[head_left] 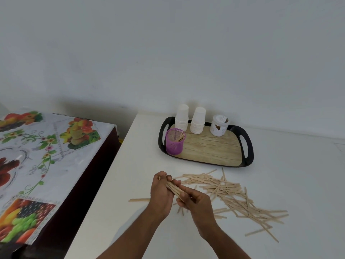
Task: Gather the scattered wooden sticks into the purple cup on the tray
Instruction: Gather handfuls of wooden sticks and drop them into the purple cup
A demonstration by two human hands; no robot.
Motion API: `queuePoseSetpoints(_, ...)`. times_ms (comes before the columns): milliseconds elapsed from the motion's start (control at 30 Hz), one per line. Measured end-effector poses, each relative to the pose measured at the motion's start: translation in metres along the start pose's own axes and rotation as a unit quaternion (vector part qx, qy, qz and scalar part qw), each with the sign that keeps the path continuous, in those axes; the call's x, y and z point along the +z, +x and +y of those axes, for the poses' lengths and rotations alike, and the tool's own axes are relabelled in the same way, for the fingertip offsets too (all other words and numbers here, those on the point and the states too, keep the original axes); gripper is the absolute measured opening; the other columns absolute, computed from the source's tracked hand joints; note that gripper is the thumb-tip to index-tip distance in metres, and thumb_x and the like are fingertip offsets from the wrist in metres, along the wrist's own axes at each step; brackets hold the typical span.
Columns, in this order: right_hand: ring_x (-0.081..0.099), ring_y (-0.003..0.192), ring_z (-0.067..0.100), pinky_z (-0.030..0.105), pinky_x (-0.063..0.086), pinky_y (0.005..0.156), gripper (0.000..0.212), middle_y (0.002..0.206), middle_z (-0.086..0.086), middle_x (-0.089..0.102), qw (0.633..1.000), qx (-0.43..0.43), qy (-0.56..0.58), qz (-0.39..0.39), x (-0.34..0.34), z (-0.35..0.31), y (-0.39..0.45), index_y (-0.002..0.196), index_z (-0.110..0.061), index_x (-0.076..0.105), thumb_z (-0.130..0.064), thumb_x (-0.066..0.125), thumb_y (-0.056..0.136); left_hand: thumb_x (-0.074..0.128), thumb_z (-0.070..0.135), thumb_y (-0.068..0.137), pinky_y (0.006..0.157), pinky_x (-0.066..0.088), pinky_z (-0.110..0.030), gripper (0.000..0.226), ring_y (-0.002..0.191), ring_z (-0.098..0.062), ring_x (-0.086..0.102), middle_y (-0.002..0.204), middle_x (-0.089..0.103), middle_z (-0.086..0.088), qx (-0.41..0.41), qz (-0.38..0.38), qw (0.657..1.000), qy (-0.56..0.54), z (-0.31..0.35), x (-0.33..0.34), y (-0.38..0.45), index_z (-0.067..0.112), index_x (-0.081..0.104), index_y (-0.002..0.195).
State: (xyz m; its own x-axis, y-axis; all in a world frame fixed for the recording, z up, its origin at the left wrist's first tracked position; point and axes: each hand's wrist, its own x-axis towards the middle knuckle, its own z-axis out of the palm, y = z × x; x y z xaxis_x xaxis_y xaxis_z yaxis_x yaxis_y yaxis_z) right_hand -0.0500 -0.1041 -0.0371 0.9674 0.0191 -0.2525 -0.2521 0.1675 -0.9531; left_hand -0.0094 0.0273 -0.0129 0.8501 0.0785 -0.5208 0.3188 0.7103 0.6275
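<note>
A bundle of thin wooden sticks [174,188] is gripped between both hands above the white table. My left hand [161,193] wraps its upper end and my right hand [196,202] pinches the lower end. Several more loose sticks [235,197] lie scattered on the table to the right of my hands. One stick [139,200] lies alone at the left. The purple mesh cup [175,141] stands upright on the near-left corner of the tray [248,146], with a few sticks inside it.
Two stacks of white paper cups [197,120] and a white lidded jar [219,125] stand at the tray's far edge. The white table [130,230] ends at left, beside a lower table with a fruit-print cloth [43,156]. A wall rises behind.
</note>
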Motion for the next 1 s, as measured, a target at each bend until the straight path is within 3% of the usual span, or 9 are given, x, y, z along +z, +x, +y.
queuePoseSetpoints(133,0.075,0.087,0.013,0.016,0.057,0.077,0.032,0.095,-0.008,0.08,0.979,-0.115,-0.155,0.065,0.009,0.0,-0.003,0.115,-0.028,0.078,-0.005,0.073,0.093,0.04,0.037,0.109,0.069,0.049,-0.037,0.038,0.053,-0.018,0.044,0.06,0.042,-0.001,-0.051,0.065,0.986,-0.146,0.003,0.009,0.004,0.016,0.045,0.077)
queuePoseSetpoints(300,0.067,0.112,-0.001,0.015,0.057,0.082,0.032,0.118,-0.018,0.072,0.937,-0.222,-0.261,0.074,0.016,0.005,-0.004,0.119,-0.024,0.078,-0.007,0.076,0.091,0.036,0.045,0.108,0.048,0.039,-0.026,0.046,0.041,-0.014,0.033,0.054,0.033,0.002,-0.063,0.103,0.975,-0.186,0.01,0.015,0.012,0.019,0.038,0.07)
queuePoseSetpoints(433,0.071,0.105,0.002,0.014,0.057,0.079,0.024,0.107,-0.018,0.077,0.942,-0.217,-0.23,0.109,0.019,0.004,-0.001,0.105,-0.024,0.083,-0.006,0.078,0.09,0.033,0.053,0.105,0.05,0.033,-0.027,0.051,0.042,-0.014,0.03,0.055,0.031,0.001,-0.067,0.092,0.976,-0.188,0.012,0.018,0.016,0.018,0.038,0.068)
queuePoseSetpoints(567,0.073,0.099,0.007,0.017,0.058,0.08,0.026,0.101,-0.017,0.078,0.959,-0.175,-0.189,0.12,0.021,-0.002,0.003,0.099,-0.029,0.08,-0.005,0.076,0.091,0.032,0.043,0.104,0.055,0.032,-0.028,0.046,0.042,-0.015,0.031,0.055,0.033,0.0,-0.074,0.076,0.975,-0.193,0.014,0.019,0.02,0.018,0.039,0.067)
queuePoseSetpoints(633,0.074,0.099,0.009,0.025,0.06,0.087,0.018,0.104,-0.012,0.078,0.979,-0.105,-0.126,0.124,0.024,-0.006,0.004,0.105,-0.027,0.077,-0.012,0.074,0.094,0.037,0.041,0.101,0.057,0.032,-0.029,0.043,0.045,-0.015,0.034,0.054,0.036,0.001,-0.075,0.069,0.977,-0.186,0.016,0.021,0.022,0.018,0.04,0.064)
queuePoseSetpoints(700,0.073,0.103,0.016,0.033,0.06,0.091,0.015,0.11,-0.001,0.076,0.99,-0.006,0.013,0.138,0.027,-0.008,0.01,0.114,-0.018,0.073,-0.018,0.069,0.099,0.043,0.04,0.098,0.059,0.034,-0.03,0.041,0.048,-0.016,0.037,0.055,0.039,0.001,-0.071,0.061,0.981,-0.169,0.018,0.024,0.022,0.019,0.042,0.063)
queuePoseSetpoints(833,0.069,0.113,0.036,0.045,0.052,0.107,0.041,0.115,0.027,0.068,0.935,0.126,0.295,0.151,0.03,-0.01,0.031,0.123,0.008,0.064,-0.029,0.056,0.105,0.046,0.052,0.097,0.061,0.037,-0.032,0.05,0.052,-0.018,0.04,0.055,0.043,-0.002,-0.058,0.045,0.984,-0.16,0.016,0.031,0.017,0.017,0.047,0.062)
queuePoseSetpoints(900,0.066,0.122,0.04,0.049,0.046,0.114,0.049,0.124,0.028,0.069,0.908,0.162,0.357,0.147,0.036,-0.015,0.038,0.124,0.009,0.065,-0.034,0.05,0.107,0.043,0.056,0.098,0.061,0.037,-0.033,0.055,0.051,-0.019,0.04,0.053,0.043,-0.003,-0.059,0.041,0.983,-0.171,0.015,0.033,0.017,0.016,0.047,0.061)
queuePoseSetpoints(1000,0.067,0.12,0.04,0.05,0.047,0.113,0.046,0.119,0.025,0.073,0.893,0.176,0.384,0.152,0.046,-0.023,0.045,0.118,0.006,0.071,-0.032,0.046,0.109,0.042,0.037,0.101,0.061,0.04,-0.032,0.041,0.051,-0.019,0.038,0.055,0.039,-0.002,-0.053,0.041,0.983,-0.172,0.016,0.038,0.016,0.016,0.043,0.065)
